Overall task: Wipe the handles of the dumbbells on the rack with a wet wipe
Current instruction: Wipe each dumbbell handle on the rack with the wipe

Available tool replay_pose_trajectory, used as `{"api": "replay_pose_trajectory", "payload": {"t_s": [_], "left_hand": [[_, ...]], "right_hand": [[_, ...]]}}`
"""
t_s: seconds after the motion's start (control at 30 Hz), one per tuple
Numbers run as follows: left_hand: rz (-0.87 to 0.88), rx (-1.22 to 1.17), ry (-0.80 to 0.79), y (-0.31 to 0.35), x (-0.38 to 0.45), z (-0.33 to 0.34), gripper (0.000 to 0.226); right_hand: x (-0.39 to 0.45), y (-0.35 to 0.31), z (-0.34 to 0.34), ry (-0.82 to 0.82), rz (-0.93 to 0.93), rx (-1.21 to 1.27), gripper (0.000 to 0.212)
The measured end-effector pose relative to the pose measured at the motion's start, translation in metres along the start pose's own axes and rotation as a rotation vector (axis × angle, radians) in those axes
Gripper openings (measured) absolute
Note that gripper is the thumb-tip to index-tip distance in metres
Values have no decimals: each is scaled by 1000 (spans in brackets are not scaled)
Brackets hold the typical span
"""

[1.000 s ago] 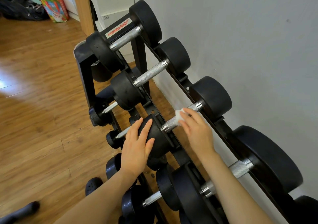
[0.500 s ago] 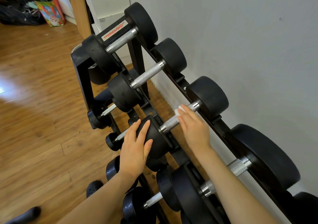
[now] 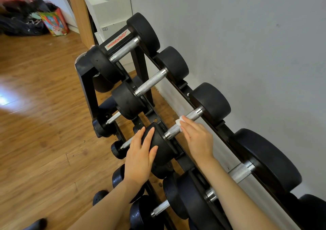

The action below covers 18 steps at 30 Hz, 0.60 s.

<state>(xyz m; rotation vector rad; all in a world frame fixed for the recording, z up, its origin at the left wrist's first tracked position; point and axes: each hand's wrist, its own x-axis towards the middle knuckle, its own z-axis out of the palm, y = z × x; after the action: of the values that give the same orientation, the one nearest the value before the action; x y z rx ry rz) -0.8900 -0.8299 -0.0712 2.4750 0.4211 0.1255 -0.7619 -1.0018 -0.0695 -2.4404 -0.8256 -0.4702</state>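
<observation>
- Grey wall point(image 3: 247, 44) on the right.
- Wooden plank floor point(image 3: 35, 123), glare at left.
- White cabinet point(image 3: 109, 16) beside a wooden post point(image 3: 79, 12).
- Bags point(image 3: 26, 23) piled in the far corner.

Most of the wet wipe point(image 3: 179, 122) lies hidden under the right hand point(image 3: 198, 138) (only a white corner shows); the nearest dumbbell point(image 3: 314, 210) is cut off at the lower right edge.
</observation>
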Motion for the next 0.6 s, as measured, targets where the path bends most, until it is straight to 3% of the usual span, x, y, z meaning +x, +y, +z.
{"api": "replay_pose_trajectory", "payload": {"t_s": [0.27, 0.6], "left_hand": [[-4, 49, -13, 12, -1, -15, 56], [173, 8, -33, 61, -45, -27, 52]], "right_hand": [[-14, -16, -28, 34, 104, 56, 40], [-73, -56, -94, 102, 247, -37, 41]]}}
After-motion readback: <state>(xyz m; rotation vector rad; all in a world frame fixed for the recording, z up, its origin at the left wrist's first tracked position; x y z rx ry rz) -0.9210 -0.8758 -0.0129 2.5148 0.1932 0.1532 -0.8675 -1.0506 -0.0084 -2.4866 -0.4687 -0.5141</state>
